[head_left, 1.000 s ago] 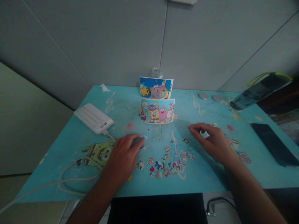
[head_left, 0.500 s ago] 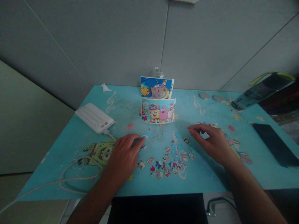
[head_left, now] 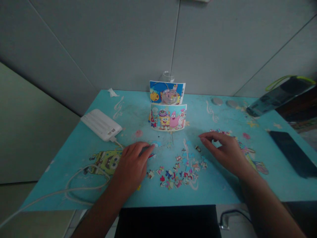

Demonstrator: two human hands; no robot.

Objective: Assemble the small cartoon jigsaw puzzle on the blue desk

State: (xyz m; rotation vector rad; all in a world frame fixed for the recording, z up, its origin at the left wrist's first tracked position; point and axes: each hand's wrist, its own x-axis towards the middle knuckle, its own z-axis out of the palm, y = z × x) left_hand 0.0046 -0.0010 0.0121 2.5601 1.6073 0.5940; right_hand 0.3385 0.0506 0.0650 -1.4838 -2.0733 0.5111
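Note:
Many loose jigsaw puzzle pieces (head_left: 182, 175) lie scattered on the blue cartoon-printed table. My left hand (head_left: 132, 163) rests left of them, thumb and index finger closed at a pale blue puzzle piece (head_left: 155, 144). A red-and-white piece (head_left: 152, 155) lies just below that thumb. To the right, my right hand (head_left: 224, 148) hovers with thumb and index tips drawn together; anything between them is too small to make out. Near its fingertips is a single dark piece (head_left: 198, 148). More pieces (head_left: 220, 131) show partly behind this hand.
Two cartoon picture cards (head_left: 168, 118) stand against clear jars (head_left: 169, 96) at the back. A white power bank (head_left: 101, 125) with a cable (head_left: 81, 189) sits left. On the right are a phone (head_left: 292, 152), a water bottle (head_left: 278, 97) and two round lids (head_left: 217, 101).
The view has shifted very slightly. Both hands and the puzzle pieces stay in nearly the same places.

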